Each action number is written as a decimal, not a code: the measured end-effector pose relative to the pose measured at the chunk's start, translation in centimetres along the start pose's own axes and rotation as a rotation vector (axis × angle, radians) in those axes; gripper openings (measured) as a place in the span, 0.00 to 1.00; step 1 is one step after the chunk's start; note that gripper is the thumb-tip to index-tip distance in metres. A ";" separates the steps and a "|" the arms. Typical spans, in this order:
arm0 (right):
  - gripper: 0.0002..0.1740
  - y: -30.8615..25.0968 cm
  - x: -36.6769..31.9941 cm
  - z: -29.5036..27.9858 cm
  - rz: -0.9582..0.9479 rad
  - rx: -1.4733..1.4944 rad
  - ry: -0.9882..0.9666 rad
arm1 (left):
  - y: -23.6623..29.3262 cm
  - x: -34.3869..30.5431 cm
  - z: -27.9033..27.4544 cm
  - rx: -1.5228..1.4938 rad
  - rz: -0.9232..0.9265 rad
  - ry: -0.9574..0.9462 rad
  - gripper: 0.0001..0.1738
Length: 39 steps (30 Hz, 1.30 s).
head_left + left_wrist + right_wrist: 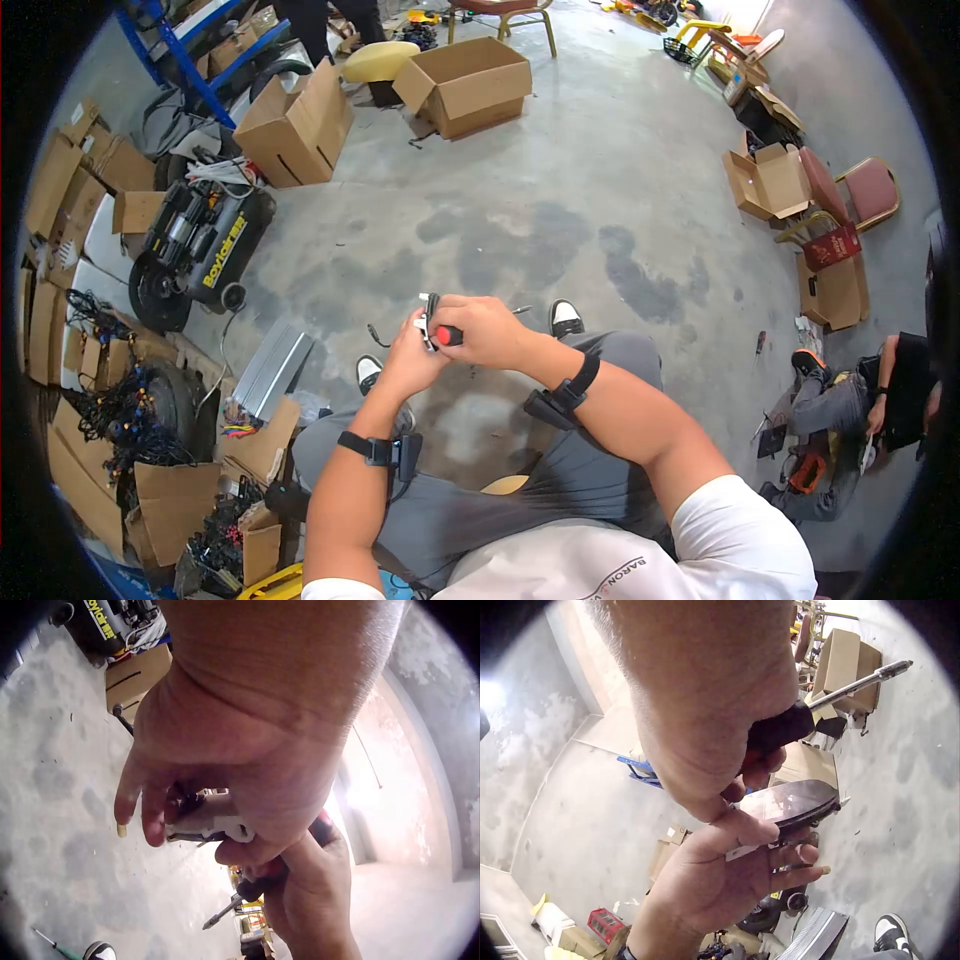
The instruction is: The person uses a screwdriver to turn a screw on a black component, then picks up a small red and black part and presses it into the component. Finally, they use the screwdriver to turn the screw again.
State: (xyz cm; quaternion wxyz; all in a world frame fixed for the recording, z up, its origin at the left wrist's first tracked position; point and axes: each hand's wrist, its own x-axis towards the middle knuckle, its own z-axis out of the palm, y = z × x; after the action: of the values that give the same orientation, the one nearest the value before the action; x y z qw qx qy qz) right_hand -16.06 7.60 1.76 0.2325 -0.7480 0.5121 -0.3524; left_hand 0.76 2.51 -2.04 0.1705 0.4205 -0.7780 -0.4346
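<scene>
Both hands meet in front of the seated person's knees. My left hand (405, 362) holds a flat, oval-ended part (799, 801), glossy grey on top with a dark edge; white plastic of it shows in the left wrist view. The left thumb lies along its near end. What device it belongs to, I cannot tell. My right hand (485, 335) grips a screwdriver (780, 731) with a black handle and a red end cap. Its metal shaft points away from the oval part, and the right fingertips are right at that part. The right palm is hidden.
A black air compressor (215, 245), cartons (470, 90) and tangled cables (120, 415) line the left and back. A finned metal panel (275, 368) leans nearby. Chairs (868, 190) and another seated person (860, 400) are at right. A green-handled screwdriver (67, 952) lies near a shoe (100, 951).
</scene>
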 end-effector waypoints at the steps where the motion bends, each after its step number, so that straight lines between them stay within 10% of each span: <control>1: 0.10 0.1 -0.1 -0.1 0.004 -0.002 0.000 | 0.0 -0.1 0.0 -0.007 -0.019 0.003 0.28; 32: 0.08 2.0 0.4 -0.6 0.128 0.006 0.078 | 0.8 0.1 -2.7 -0.147 -0.219 0.281 0.31; 39: 0.12 5.2 -0.3 2.9 0.286 -0.252 -0.225 | -0.4 0.4 -2.8 -0.319 -0.177 0.333 0.31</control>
State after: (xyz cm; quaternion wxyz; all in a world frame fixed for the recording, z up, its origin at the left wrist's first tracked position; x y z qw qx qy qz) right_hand -17.05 5.88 -3.84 0.2406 -0.7254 0.6239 -0.1632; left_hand 2.49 0.54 -0.82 0.3216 0.5206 -0.6210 -0.4899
